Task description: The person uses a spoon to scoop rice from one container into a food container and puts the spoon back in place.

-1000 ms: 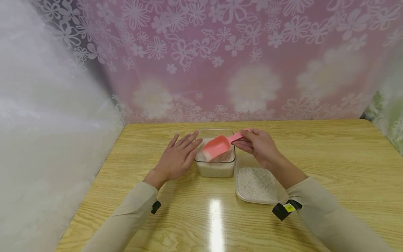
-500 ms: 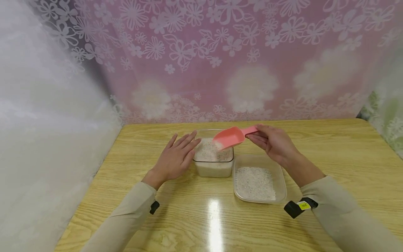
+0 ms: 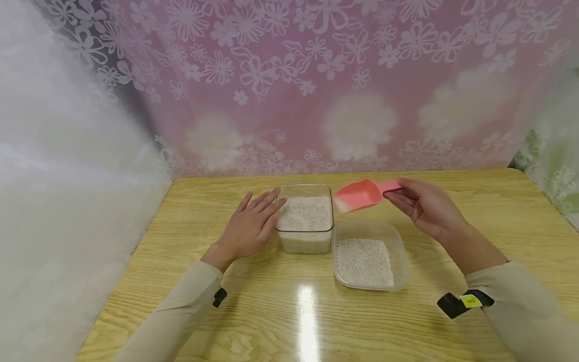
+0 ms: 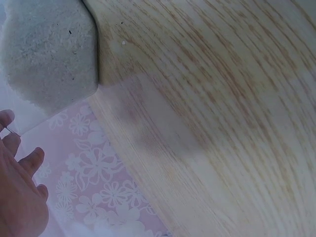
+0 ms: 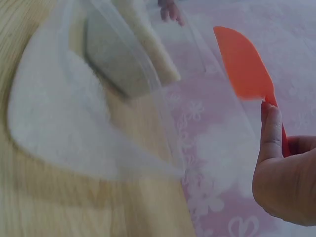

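Note:
My right hand (image 3: 427,205) holds a pink scoop (image 3: 361,195) by its handle, thumb on top and fingers beneath. A little white grain lies at the scoop's lip, which hangs above the back of the shallow plastic container (image 3: 400,251), just right of the deeper one. My left hand (image 3: 248,226) has its fingers spread, with the fingertips at the left rim of the deep clear container (image 3: 304,241). Rice-like grain (image 3: 307,213) fills much of that container. In the right wrist view the scoop (image 5: 244,66) shows its underside, raised above both containers.
Pale grain (image 3: 364,264) covers the floor of the shallow container, banked to its left. Both containers stand side by side on a wooden table (image 3: 226,311). A pink flowered curtain (image 3: 280,115) hangs behind the table's back edge, and a whitish sheet (image 3: 77,201) hangs at the left.
My right hand has carried the scoop rightward and slightly up, from over the deep container to beyond its right rim. The left hand has stayed at the left rim.

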Tool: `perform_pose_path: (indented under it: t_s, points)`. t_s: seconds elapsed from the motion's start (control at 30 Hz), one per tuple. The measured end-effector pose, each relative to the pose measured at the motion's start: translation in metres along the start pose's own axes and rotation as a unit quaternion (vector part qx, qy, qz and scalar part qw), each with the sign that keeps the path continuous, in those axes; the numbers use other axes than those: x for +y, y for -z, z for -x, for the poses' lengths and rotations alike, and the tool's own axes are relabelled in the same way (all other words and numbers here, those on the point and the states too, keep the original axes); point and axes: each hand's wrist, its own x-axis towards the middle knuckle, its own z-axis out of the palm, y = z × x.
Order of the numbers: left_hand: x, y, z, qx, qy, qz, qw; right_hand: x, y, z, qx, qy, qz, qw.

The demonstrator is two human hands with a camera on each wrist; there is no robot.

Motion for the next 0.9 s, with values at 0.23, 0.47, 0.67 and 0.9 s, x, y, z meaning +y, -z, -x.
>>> perform_pose_path:
  t_s: [0.23,0.47,0.67,0.9]
  points:
    - [0.000,0.001,-0.001,-0.002,0.002,0.006,1.0000,-0.005,0.034,0.015,-0.012,0.000,0.001,1.000]
    - [0.001,0.001,0.000,-0.001,0.003,0.014,0.9999,-0.009,0.058,0.026,-0.011,0.000,0.022,1.000]
    - [0.001,0.001,0.000,0.000,0.004,0.015,0.9999,-0.011,0.071,0.033,-0.012,0.007,0.074,0.997]
    - [0.000,0.000,0.001,0.002,0.005,0.013,0.9999,-0.014,0.077,0.037,-0.011,0.028,0.102,0.994]
